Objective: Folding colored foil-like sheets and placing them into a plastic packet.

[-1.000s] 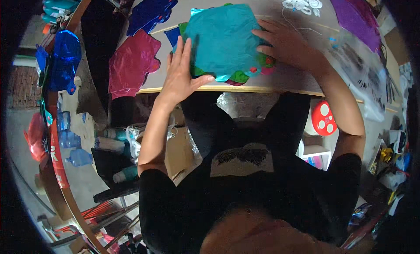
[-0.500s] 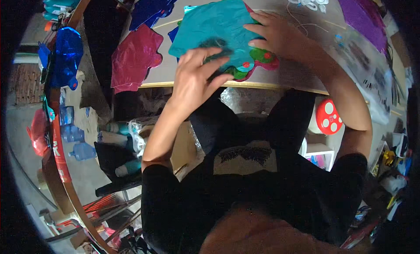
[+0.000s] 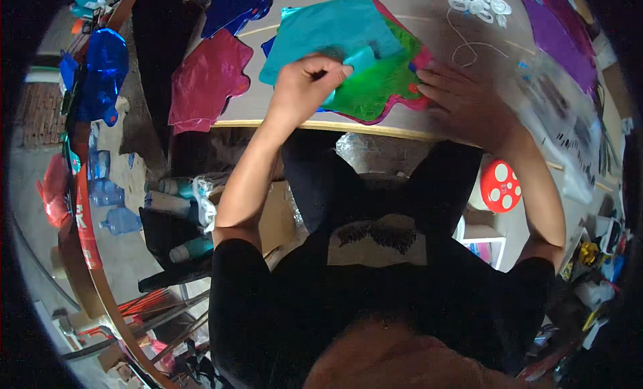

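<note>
A stack of flat, wavy-edged foil balloons lies in front of me. Its top one is a turquoise foil balloon, whose near right corner is folded back. My left hand pinches that folded corner between thumb and fingers. Under it a green foil balloon shows, with a magenta foil balloon sticking out along the right side. My right hand is beside the stack's right edge, fingers stretched out and slightly blurred. Whether its fingertips touch the foil I cannot tell.
The pale table also bears a crimson foil balloon, dark blue foil, purple foil, a bundle of white string and a clear plastic bag. Below its edge stands a red, white-dotted stool.
The turquoise balloon's near right corner has been peeled back by my left hand, uncovering more of the green one. My right hand has moved right and nearer to me, off the turquoise foil.
</note>
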Motion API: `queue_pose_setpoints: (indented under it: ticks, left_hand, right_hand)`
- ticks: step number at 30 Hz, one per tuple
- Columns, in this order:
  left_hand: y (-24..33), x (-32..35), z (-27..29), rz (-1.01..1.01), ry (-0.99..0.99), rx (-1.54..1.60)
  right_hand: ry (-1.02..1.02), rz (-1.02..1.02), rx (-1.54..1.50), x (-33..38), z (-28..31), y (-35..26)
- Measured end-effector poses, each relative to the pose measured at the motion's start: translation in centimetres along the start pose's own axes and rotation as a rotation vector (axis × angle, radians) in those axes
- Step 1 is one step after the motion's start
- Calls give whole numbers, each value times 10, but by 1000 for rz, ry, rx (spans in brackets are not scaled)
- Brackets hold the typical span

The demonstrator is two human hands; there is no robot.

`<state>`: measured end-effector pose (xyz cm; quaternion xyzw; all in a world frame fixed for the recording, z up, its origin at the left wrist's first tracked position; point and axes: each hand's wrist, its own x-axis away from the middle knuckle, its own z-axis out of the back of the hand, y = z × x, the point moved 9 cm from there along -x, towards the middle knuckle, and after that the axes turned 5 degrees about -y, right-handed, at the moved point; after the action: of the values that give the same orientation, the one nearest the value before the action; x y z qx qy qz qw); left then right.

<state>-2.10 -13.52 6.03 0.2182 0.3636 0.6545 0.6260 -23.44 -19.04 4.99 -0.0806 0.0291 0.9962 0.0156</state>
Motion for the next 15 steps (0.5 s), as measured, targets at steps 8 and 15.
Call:
queue_pose_setpoints:
  ticks: [8,15]
  left_hand:
    - [56,0,-3,-380,176,-168]
    - [83,15,-52,-459,82,-503]
  right_hand:
    - [58,-130,-62,7,-10,-1]
    - [206,-155,-199,11,0,11]
